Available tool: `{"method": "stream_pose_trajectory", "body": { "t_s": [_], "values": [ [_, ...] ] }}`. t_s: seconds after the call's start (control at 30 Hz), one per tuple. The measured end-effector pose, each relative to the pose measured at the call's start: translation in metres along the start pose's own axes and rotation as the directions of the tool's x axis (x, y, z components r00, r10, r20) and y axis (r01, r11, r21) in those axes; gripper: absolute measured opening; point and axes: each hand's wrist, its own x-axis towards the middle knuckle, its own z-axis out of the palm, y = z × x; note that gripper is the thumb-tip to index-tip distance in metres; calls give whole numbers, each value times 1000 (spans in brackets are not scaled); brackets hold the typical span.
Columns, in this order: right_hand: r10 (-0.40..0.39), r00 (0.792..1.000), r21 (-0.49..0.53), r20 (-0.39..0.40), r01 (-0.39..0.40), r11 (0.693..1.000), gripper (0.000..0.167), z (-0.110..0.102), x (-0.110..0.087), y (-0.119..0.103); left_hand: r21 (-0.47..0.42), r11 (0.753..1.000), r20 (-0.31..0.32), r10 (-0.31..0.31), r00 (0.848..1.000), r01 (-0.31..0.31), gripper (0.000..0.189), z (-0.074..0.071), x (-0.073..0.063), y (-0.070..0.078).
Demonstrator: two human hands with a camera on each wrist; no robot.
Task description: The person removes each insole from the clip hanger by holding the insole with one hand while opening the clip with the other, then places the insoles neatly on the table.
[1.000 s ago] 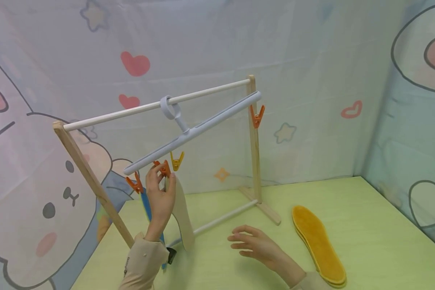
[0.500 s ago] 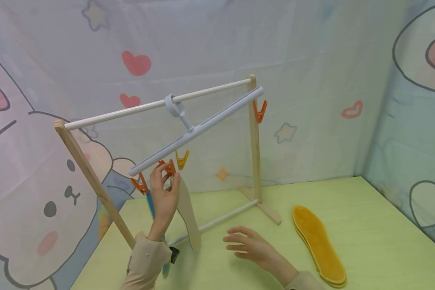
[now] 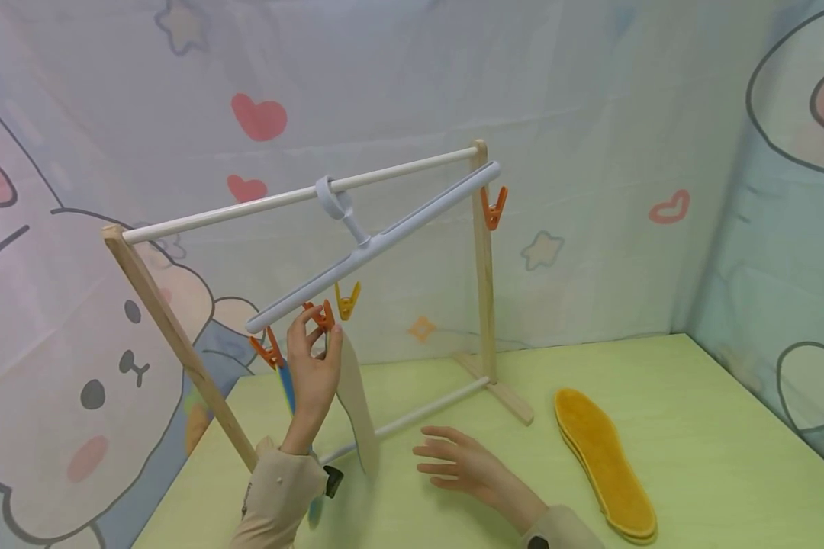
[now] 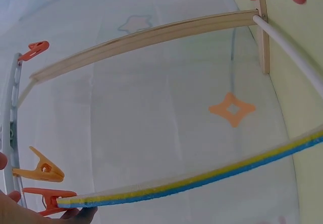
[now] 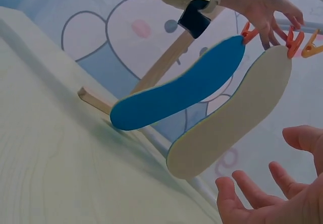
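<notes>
A pale lilac hanger (image 3: pixel 412 223) tilts down to the left, with clothespins along its underside. My left hand (image 3: pixel 313 375) pinches an orange clothespin (image 3: pixel 326 315) near the low end, its thumb by the top of a cream-faced insole (image 3: pixel 358 396) that hangs from it. Just left, a second orange clothespin (image 3: pixel 268 352) bears a blue insole (image 5: pixel 176 93), partly hidden by my left arm in the head view. The yellow clothespin (image 3: pixel 347 303) hangs bare, beside the held one. My right hand (image 3: pixel 468 463) hovers low over the table, fingers spread and holding nothing.
A wooden rack with a white top bar (image 3: pixel 220 217) carries the hanger. A bare orange clothespin (image 3: pixel 494 210) sits at the hanger's high end. Stacked orange-yellow insoles (image 3: pixel 604 465) lie at the right of the pale green table (image 3: pixel 714 457). A white lower bar (image 3: pixel 432 408) spans the rack.
The hanger has swung slightly, its clothespins and insoles moving right together with my left hand. My right hand has drifted a little to the left.
</notes>
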Motion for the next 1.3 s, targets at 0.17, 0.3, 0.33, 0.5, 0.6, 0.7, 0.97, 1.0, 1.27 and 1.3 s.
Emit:
{"method": "stream_pose_trajectory", "body": {
  "t_s": [0.17, 0.3, 0.33, 0.5, 0.6, 0.7, 0.97, 1.0, 1.27, 1.3],
  "values": [
    [34, 999, 63, -5, -34, 997, 63, 3, 8, 3, -19, 999, 5, -46, 999, 46, 37, -2, 0, 4],
    [44, 999, 129, -13, -42, 991, 61, 7, 11, 5, -37, 997, 14, -74, 997, 74, 39, -4, 1, -1],
    [46, 999, 145, -13, -43, 989, 60, 7, 11, 5, -41, 996, 16, -79, 997, 79, 39, -5, 1, -1],
    [45, 999, 199, 3, -45, 979, 61, 10, 13, 7, -62, 996, 6, -63, 998, 63, 39, -5, 1, -1],
    [44, 999, 219, 4, -44, 975, 61, 12, 15, 8, -63, 996, 0, -55, 998, 55, 40, -5, 1, 0],
    [50, 999, 234, 0, -49, 971, 62, 15, 19, 8, -63, 996, 5, -65, 998, 65, 41, -5, 2, -1],
    [64, 998, 290, -9, -58, 955, 65, 23, 25, 9, -78, 992, 38, -101, 994, 104, 42, -5, 2, -1],
    [64, 998, 297, -5, -60, 953, 66, 24, 25, 9, -76, 992, 38, -102, 994, 104, 42, -5, 2, 0],
    [74, 997, 350, 4, -70, 934, 70, 27, 29, 11, -52, 992, 39, -116, 992, 118, 46, -5, 1, 1],
    [76, 997, 353, 3, -72, 933, 70, 27, 29, 12, -51, 991, 42, -120, 992, 122, 46, -5, 1, 1]
  ]
}}
